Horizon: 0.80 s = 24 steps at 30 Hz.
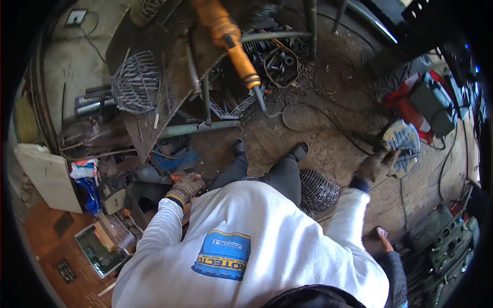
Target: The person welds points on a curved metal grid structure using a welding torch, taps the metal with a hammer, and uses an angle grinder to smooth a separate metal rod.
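Noted left hand (186,190) in a patterned knit glove, close beside the body, fingers bent inward; judged idle, perhaps tucked there out of the way. Could not tell whether pinching anything, with the palm out of sight.

Located right hand (371,168) well out to the side, arm extended, at the near-left edge of a round pale piece (403,143) with blue-grey bars across its face. Read the overlap as likely contact, probably for a hold near the rim. Could not tell pinching from mere touching, owing to blur and a dark glove.

Found orange power tool (239,59) ahead and to the right of the left hand, jutting past the edge of a worn bench (174,92), presumably laid so to leave its cord end free. Traced a dark cable (336,120) toward the right hand; could not confirm any link to the tool.

Recorded wire cage (134,82) on the bench, ahead and left of the left hand, perhaps set there for clearance from clutter. Recorded second wire cage (319,190) left of the right hand, beside the leg, probably for easy reach; partly covered by clothing.

Sighted part of another person (385,241) behind the right hand; could not settle between hand and foot. Saw the tool's far end cut off at the top. Could not identify metal parts (285,61) beyond the bench, in shadow.
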Each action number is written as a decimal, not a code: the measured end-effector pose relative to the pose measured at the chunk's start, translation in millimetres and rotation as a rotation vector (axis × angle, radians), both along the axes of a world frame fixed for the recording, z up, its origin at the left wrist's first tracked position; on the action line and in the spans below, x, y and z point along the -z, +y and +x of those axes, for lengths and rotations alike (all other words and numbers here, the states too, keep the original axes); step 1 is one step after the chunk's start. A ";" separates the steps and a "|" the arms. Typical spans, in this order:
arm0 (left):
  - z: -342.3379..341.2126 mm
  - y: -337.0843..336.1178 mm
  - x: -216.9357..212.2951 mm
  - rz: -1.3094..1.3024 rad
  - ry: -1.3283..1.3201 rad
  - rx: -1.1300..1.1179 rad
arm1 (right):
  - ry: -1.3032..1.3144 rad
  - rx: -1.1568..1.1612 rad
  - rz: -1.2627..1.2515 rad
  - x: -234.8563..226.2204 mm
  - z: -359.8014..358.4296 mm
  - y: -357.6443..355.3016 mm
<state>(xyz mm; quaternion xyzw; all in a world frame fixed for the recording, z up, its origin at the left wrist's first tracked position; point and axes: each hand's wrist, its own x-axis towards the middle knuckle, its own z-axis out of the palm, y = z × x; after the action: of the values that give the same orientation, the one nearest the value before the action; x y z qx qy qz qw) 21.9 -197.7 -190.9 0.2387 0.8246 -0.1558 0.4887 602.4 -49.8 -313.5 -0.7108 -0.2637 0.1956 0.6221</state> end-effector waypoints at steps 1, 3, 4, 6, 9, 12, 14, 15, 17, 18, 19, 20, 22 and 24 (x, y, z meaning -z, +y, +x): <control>-12.9 -9.7 13.1 0.035 -0.008 -0.052 | 0.033 -0.189 0.167 -57.4 -51.8 6.8; -35.3 -22.7 30.8 0.030 -0.037 -0.092 | -0.009 -0.465 0.337 -140.6 -154.0 13.3; -55.4 -38.6 44.6 0.055 0.011 0.145 | 0.311 -0.615 0.337 -183.7 -207.8 15.6; -69.8 -66.9 47.1 0.094 0.049 0.336 | -0.507 -1.021 0.366 -221.3 -263.2 56.4; -84.3 -46.2 31.8 0.134 -0.034 -0.097 | -0.692 -1.060 0.009 -242.4 -352.2 120.3; -110.9 -35.3 18.8 0.197 -0.002 -0.031 | -0.854 -1.092 -0.462 -242.1 -403.2 168.9; -169.0 -87.5 61.7 0.292 -0.022 0.031 | -0.993 -1.052 -0.572 -235.5 -440.1 176.4; -195.4 -100.8 79.8 0.335 -0.054 0.078 | -1.095 -0.985 -0.560 -216.9 -449.5 184.9; -242.6 -113.1 107.8 0.479 -0.138 0.611 | -1.180 -0.958 -0.536 -205.5 -453.2 196.6; -261.1 -110.7 118.2 0.592 -0.189 1.105 | -1.528 -1.019 -0.377 -178.8 -426.8 220.3; -283.1 -124.0 132.8 0.601 -0.230 1.108 | -1.706 -1.066 -0.310 -167.6 -411.8 227.4; -306.8 -136.5 153.5 0.552 -0.294 0.672 | -1.888 -1.088 -0.223 -161.4 -396.2 233.5; -351.0 -160.9 183.5 0.473 -0.370 0.238 | -1.250 -1.348 -0.290 -186.5 -404.2 205.5; -382.9 -180.8 198.8 0.533 -0.267 0.334 | -0.787 -1.142 -0.555 -236.6 -465.6 142.4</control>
<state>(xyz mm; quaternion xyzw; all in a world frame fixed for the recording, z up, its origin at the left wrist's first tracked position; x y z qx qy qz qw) -361.0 -378.4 -389.7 0.5081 0.7146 0.0196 0.4805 136.7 92.6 -77.0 -0.6117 -0.7359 0.2787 0.0812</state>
